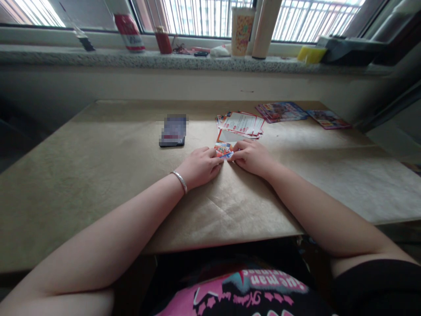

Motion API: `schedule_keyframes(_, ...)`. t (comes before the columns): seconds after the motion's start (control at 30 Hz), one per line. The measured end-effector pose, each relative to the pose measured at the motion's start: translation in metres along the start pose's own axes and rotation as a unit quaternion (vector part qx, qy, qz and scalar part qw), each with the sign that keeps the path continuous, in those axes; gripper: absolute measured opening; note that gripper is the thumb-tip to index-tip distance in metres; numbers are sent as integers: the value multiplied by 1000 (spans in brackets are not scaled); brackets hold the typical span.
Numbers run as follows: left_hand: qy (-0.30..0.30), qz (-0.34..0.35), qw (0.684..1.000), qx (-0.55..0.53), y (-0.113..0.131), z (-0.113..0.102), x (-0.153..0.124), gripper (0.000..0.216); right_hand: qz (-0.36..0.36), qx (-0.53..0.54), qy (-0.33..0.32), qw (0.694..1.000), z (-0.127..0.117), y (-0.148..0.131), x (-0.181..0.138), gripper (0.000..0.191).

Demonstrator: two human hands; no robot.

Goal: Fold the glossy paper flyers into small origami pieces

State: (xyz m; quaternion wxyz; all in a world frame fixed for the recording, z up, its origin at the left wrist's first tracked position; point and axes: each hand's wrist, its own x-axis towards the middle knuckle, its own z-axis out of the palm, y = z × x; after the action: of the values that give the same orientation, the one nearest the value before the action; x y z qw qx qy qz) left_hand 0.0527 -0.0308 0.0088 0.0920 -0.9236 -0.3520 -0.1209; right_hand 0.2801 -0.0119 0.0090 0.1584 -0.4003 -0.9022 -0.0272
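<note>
The small card of glossy paper, printed in orange, red and blue, lies near the middle of the table with a smooth beige covering, slightly creased. I take this card as the clock's centre, with twelve toward the window. At nine o'clock the left hand, with a shiny silver bangle at its wrist, has bent fingers gripping the card's left edge. At three o'clock the right hand grips the opposite edge, also with fingers bent.

Closest in the way, at one o'clock, is an uneven, fanned pile of thin white printed sheets with red borders; whether it touches the card, I cannot tell. At ten o'clock lies a dark, flat rectangular object, its surface blurred. At two o'clock are flat, colourful picture sheets in an overlapping stack, and beside them another flat picture bundle.

Farther, at twelve, the speckled stone sill carries a tall patterned cup; toward eleven stands a red-and-white cylindrical can.
</note>
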Motion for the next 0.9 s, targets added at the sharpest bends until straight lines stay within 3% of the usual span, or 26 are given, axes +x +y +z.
schedule_keyframes(0.27, -24, -12, 999, 35, -2, -12, -1, 33, 19, 24, 7, 1000, -6, 13, -5, 22)
schedule_keyframes(0.9, -94, -55, 994, 27, -15, -24, -5, 34, 100, 96, -52, 989, -14, 49, -20, 23)
